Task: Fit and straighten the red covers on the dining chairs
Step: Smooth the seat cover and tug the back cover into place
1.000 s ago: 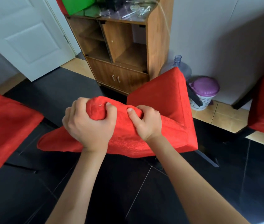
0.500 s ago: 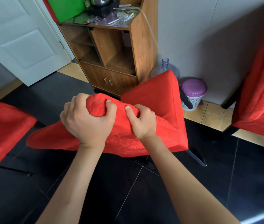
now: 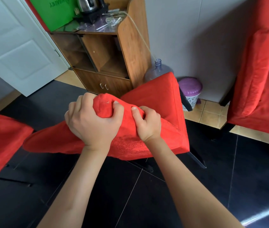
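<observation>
I see both hands clamped on the bunched top of the red plush fabric chair cover (image 3: 155, 112) on the middle dining chair, directly below the camera. My left hand (image 3: 92, 124) has its fingers curled over a rounded wad of the cloth, thumb pressed into the front of it. My right hand (image 3: 148, 124) sits just beside it, thumb on top and fingers dug into a fold of the same cover. The two hands are nearly touching.

The cover spreads out under the hands toward the left in a loose flap, while on the right it wraps the chair with a visible seam along the edge. Dark chair legs (image 3: 196, 160) show beneath it against the black tiled floor (image 3: 147, 195).

A second red-covered chair (image 3: 258, 89) stands to the right against the grey wall, and the edge of a third red-covered chair (image 3: 0, 142) shows at the left. Behind the middle chair stand a brown wooden cabinet (image 3: 130, 46) with a steel kettle (image 3: 87, 4) on top, a clear plastic water bottle (image 3: 160, 69), and a purple-lidded small bin (image 3: 190, 89). A white panelled door (image 3: 15, 46) is at the upper left.
</observation>
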The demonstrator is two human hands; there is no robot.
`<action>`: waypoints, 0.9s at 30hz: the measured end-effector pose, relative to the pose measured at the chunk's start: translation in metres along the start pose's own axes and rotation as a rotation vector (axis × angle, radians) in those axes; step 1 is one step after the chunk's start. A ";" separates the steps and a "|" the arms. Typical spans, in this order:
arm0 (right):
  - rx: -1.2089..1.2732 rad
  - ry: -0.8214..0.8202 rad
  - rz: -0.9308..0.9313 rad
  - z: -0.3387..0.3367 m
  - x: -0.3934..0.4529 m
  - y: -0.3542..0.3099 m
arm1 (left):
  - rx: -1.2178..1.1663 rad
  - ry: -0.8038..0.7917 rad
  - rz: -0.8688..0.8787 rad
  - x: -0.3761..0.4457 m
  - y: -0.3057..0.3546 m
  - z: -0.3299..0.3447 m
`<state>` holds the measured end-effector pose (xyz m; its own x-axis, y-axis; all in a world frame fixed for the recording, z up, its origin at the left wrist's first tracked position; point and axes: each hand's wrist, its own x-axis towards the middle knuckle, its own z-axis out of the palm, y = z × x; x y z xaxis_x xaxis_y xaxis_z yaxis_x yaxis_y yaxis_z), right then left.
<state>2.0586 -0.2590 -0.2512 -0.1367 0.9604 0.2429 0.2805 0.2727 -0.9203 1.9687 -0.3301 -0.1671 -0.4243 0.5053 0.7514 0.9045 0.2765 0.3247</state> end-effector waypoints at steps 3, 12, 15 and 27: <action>0.021 0.016 0.003 -0.007 -0.001 0.004 | -0.001 0.000 0.017 -0.003 0.008 0.002; 0.040 0.026 0.031 -0.029 -0.001 0.014 | 0.006 -0.011 0.048 -0.010 0.032 0.006; 0.053 0.027 0.050 -0.037 -0.002 0.015 | 0.011 -0.028 0.046 -0.014 0.042 0.005; 0.086 0.027 0.094 -0.051 -0.006 0.014 | 0.004 -0.030 0.044 -0.020 0.060 0.009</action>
<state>2.1119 -0.2575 -0.2498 -0.0878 0.9830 0.1614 0.2081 0.1765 -0.9620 2.0313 -0.3157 -0.1674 -0.3851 0.5412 0.7475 0.9222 0.2565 0.2893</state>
